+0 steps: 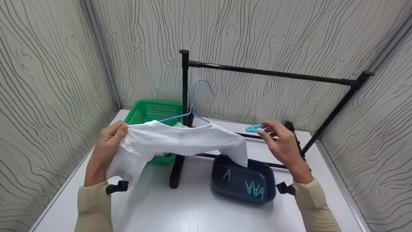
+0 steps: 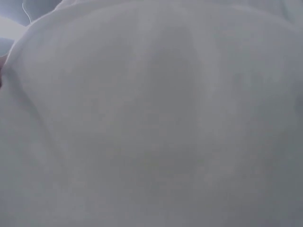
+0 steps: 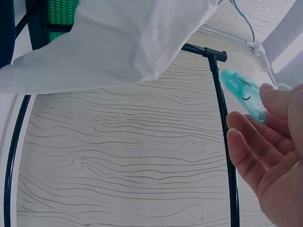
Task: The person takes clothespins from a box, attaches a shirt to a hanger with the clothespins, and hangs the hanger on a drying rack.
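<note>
A white shirt (image 1: 180, 138) hangs over a blue wire hanger (image 1: 192, 106), whose hook points up above the neckline. At the shirt's left shoulder, my left hand (image 1: 107, 145) grips the cloth and the hanger's end beneath is hidden. White fabric (image 2: 156, 118) fills nearly all of the left wrist view. Between thumb and fingers my right hand (image 1: 281, 140) pinches a light blue clothespin (image 1: 253, 128), held apart from the shirt's right sleeve. The right wrist view shows the same clothespin (image 3: 244, 94) at the fingertips, beside the hanging sleeve.
Behind the shirt stands a black rack (image 1: 264, 71) with a high crossbar and lower rails. A green basket (image 1: 154, 103) is at the back left, partly covered. In front of the rack, a dark blue bin (image 1: 241, 196) holds several clothespins (image 1: 254, 190). Patterned walls enclose the table.
</note>
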`<state>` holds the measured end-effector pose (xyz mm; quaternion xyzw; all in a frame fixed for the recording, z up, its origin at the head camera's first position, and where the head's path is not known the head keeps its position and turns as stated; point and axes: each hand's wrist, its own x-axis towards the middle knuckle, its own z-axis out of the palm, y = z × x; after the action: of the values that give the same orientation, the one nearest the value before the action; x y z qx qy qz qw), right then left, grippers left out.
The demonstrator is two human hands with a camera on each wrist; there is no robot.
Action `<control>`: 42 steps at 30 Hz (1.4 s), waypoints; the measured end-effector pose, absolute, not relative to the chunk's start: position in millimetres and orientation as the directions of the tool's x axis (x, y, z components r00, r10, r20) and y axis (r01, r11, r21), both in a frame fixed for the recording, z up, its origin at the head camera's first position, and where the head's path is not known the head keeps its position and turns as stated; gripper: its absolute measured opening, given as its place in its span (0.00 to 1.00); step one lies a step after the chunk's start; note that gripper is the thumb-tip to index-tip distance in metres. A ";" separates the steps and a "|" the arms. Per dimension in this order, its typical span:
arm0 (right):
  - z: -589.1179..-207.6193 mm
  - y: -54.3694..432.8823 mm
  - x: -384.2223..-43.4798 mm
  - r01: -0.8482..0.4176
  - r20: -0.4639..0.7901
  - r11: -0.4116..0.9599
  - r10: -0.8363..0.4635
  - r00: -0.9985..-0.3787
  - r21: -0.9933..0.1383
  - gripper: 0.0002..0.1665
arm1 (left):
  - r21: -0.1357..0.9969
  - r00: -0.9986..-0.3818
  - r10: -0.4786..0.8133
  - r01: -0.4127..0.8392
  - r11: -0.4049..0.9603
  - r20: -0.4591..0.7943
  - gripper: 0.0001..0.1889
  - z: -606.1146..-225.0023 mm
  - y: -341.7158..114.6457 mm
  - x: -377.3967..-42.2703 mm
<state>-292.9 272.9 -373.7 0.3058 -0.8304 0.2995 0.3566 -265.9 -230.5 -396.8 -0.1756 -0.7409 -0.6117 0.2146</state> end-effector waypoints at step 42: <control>-377.6 253.7 -292.9 -0.784 0.753 0.601 -0.441 -0.488 -0.156 0.15 | 0.827 -0.836 0.059 0.548 0.127 0.545 0.12 -395.0 -207.3 -268.7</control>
<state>-292.9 253.7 -377.6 0.3709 -0.8259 0.2489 0.3440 -268.7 -207.3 -395.0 -0.2092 -0.7247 -0.6269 0.1952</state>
